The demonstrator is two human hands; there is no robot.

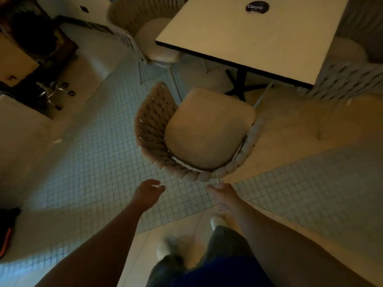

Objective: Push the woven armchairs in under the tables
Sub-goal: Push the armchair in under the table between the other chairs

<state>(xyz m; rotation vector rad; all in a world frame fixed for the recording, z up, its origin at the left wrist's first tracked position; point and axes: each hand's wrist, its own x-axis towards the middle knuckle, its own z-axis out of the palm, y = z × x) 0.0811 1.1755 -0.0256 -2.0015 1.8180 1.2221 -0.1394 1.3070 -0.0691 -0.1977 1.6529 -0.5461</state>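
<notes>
Head view.
1. Woven armchair (151,121): centre frame, tan seat cushion (207,129) clear of the square table (248,34) at 1 o'clock.
2. Our left hand (150,192) and right hand (222,193): at the chair's 6 o'clock, fingers loose, holding nothing, near its backrest.
3. Second armchair (145,38): 11 o'clock, seat partly under the table.

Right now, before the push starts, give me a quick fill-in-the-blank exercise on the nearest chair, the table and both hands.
1. The left hand and right hand reach toward the ____ of the nearest woven armchair.
2. Its seat cushion is not yet under the ____, which bears a round black sticker.
3. Neither hand grips anything; both are ____.

Missing words: back; table; open.
</notes>
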